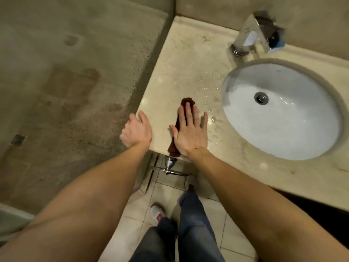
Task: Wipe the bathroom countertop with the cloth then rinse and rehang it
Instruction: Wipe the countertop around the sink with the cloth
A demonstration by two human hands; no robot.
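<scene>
A dark red cloth [187, 102] lies folded in a long strip on the beige marble countertop [187, 59], near its front left corner. My right hand [190, 132] lies flat on top of the cloth with straight, spread fingers, covering its middle. The cloth's near end hangs slightly over the counter's front edge. My left hand [137, 131] hovers at the counter's left edge, fingers relaxed and holding nothing. Water drops glisten on the marble between the cloth and the white oval sink [294, 129].
A chrome faucet [251, 37] stands at the back of the counter behind the sink. A chrome towel bar [170, 168] is fixed under the counter's front edge. A stained wall [66, 82] runs along the left. My legs and a shoe stand on the tiled floor [136, 220].
</scene>
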